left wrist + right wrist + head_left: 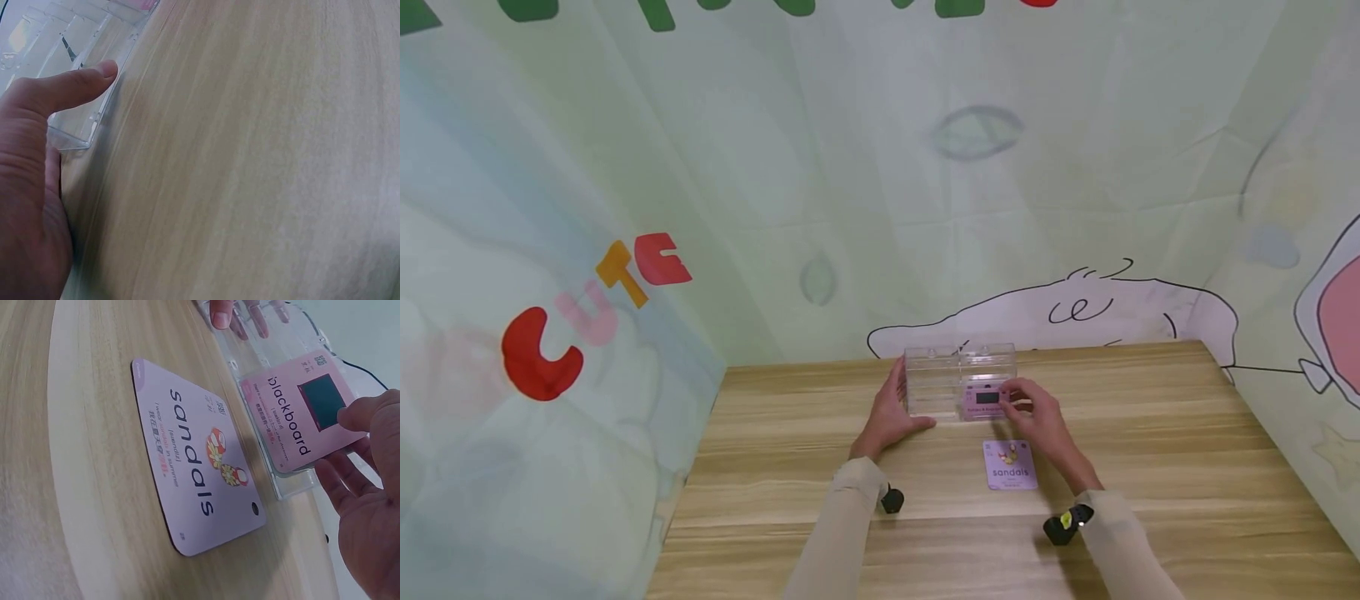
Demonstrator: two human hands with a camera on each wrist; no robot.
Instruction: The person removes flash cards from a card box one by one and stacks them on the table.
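The right hand [1037, 418] pinches the pink "blackboard" card [296, 419] between thumb and fingers, at the front of the clear acrylic rack's [932, 377] right section; whether its bottom edge is seated I can't tell. The left hand [889, 417], thumb and fingers spread wide, braces the rack's left end. Good handling means keeping that brace steady, holding the card by its side and guiding it squarely. Its printed face points toward the person, lettering upright (like the "sandals" card [194, 462] lying nearby), its seemingly longer axis running left to right.
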